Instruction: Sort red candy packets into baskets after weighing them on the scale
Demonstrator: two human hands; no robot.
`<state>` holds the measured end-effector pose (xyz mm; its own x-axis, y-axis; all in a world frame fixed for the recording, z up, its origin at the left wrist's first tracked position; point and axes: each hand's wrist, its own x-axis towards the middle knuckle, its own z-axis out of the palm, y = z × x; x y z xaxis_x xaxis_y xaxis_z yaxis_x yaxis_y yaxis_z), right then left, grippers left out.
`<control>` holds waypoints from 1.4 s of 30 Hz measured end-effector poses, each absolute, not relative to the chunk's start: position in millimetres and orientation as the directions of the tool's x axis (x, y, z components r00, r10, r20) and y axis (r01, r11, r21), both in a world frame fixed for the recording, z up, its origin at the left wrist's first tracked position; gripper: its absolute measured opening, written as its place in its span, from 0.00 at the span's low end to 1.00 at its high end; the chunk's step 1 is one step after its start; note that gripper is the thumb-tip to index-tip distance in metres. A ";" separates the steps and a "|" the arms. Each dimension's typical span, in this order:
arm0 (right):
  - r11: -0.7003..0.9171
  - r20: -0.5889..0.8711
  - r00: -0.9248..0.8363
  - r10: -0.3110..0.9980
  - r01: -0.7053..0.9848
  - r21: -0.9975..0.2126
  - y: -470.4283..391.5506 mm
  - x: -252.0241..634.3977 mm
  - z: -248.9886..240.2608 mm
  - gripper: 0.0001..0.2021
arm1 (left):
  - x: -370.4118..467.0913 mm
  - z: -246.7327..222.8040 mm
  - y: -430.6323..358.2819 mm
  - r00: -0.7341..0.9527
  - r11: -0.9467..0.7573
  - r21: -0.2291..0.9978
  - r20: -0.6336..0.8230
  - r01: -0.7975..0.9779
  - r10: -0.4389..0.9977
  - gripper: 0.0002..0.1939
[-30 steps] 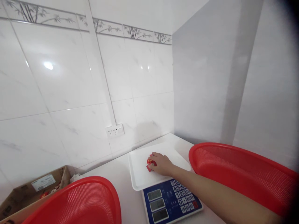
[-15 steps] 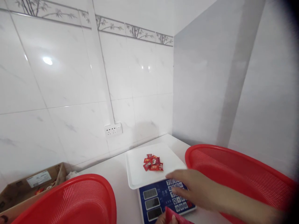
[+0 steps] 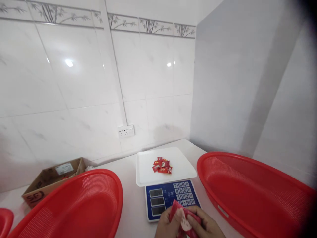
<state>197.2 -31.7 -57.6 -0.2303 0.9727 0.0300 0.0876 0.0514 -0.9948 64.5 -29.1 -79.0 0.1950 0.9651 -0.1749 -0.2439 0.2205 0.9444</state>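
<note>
Small red wrapped packets (image 3: 162,165) lie in a loose pile on the white tray (image 3: 146,177) of a digital scale. The scale's blue panel (image 3: 170,188) has number keys and three displays. In front of it, my left hand (image 3: 169,222) grips the left side of a pink-red packet (image 3: 177,206). My right hand (image 3: 204,222) holds the same packet's right side, fingers closed on it. A pale patch shows between my thumbs. The hands cover the panel's lower right part.
Large red plastic baskets stand left (image 3: 97,177) and right (image 3: 223,158) of the scale. A cardboard box (image 3: 37,195) is behind the left basket. Part of another red basket (image 3: 5,218) shows at far left. A wall socket (image 3: 126,131) is above the table.
My right hand has moved from over the scale's keys down to the packet and taken hold of it. The packet and my left hand show more fully. The view has shifted left.
</note>
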 end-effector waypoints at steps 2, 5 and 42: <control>0.015 0.007 -0.170 0.985 0.045 -0.999 -32.9 199.6 -62.1 0.18 | 63.6 -71.4 -33.4 0.151 0.225 0.926 -0.187 -0.304 0.971 0.30; -0.049 -0.047 -0.107 0.993 -0.017 -0.999 -39.7 200.2 -60.2 0.17 | 59.1 -60.0 -41.3 0.086 0.185 0.915 -0.165 -0.358 0.982 0.22; -0.200 -0.171 -0.174 0.970 -0.171 -0.965 -45.4 183.7 -52.6 0.16 | 41.2 -34.9 -52.4 0.201 0.234 0.823 -0.148 -0.518 0.968 0.13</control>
<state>183.7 -45.4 -52.6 -0.1737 0.9699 -0.1707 -0.1709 -0.2004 -0.9647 41.2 -52.4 -34.9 0.2014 0.9683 -0.1481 -0.5178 0.2336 0.8230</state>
